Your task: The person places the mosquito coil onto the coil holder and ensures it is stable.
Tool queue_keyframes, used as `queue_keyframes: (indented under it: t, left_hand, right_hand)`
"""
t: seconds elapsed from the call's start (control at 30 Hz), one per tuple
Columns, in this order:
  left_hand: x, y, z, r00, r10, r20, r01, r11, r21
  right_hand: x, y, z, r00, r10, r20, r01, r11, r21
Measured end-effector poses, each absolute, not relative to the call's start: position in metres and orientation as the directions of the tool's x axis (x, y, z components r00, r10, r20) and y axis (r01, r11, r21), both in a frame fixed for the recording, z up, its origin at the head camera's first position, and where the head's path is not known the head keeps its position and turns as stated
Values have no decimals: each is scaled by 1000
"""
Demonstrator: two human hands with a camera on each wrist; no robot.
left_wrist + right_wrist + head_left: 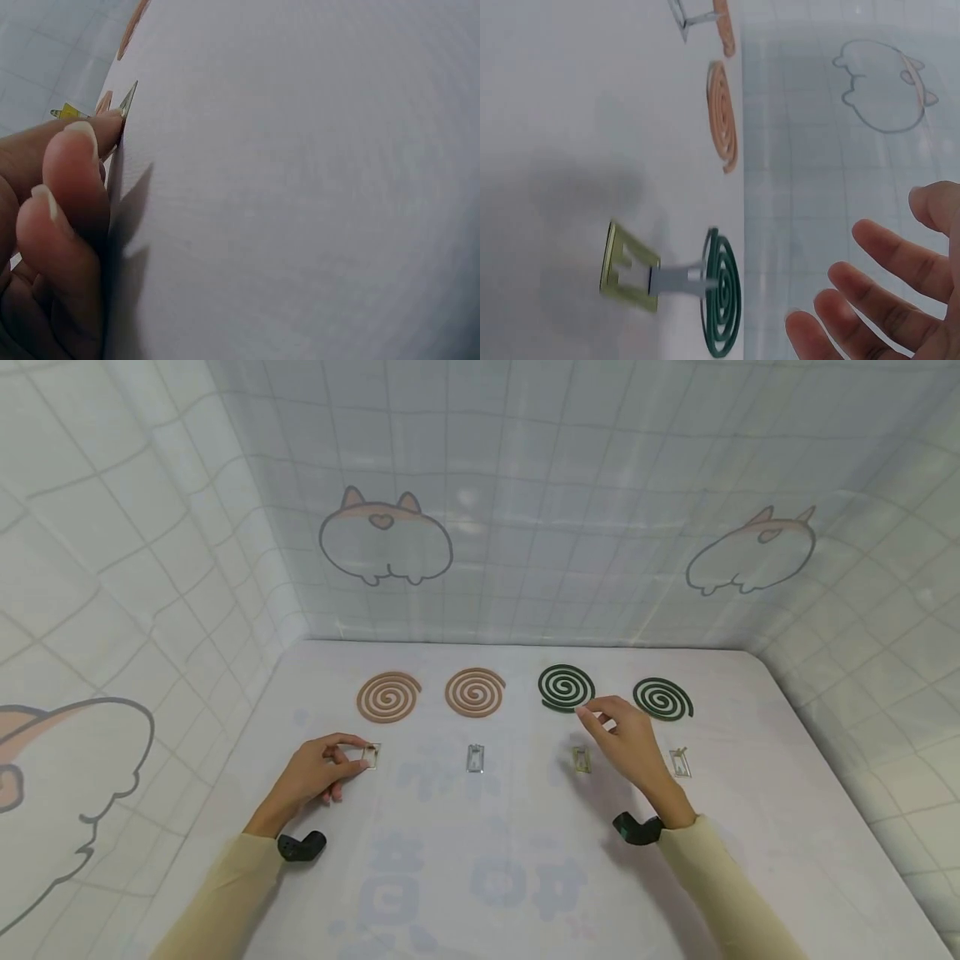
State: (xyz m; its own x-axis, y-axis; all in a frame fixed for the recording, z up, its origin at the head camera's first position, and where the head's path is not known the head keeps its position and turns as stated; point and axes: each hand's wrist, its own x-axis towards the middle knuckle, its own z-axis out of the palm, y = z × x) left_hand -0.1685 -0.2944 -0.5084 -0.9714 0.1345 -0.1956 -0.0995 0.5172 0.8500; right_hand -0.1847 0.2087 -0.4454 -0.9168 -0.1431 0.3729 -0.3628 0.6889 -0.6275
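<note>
My left hand (318, 770) pinches a small metal stand (372, 757) at its edge, below the leftmost brown coil (388, 697). In the left wrist view the thumb and forefinger hold the stand (130, 99) close to the white surface. My right hand (626, 739) hovers with fingers relaxed near the lower edge of a dark green coil (566, 687). The right wrist view shows that hand (900, 292) holding nothing, beside a gold-framed stand (607, 266) whose grey tab rises toward the green coil (724, 292).
A second brown coil (475, 692) lies above a silver stand (476, 758). Another green coil (663, 699) lies at the right, above a silver stand (680, 763). Cloth walls with a grid pattern (525, 568) rise behind and at both sides.
</note>
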Motion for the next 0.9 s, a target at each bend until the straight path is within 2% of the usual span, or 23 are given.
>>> queue_keyframes:
  t: [0.43,0.9]
  left_hand:
    - [-167,-292,-509,-977,96,-192,-117,512,851]
    - [-165,-288,-507,-980,64,-190,-128,528,839]
  right_hand:
    - [-191,168,-443,-889,-238,390,-449,618,-646]
    - [-195,131,-445,-883,-280,377,-467,598,-651]
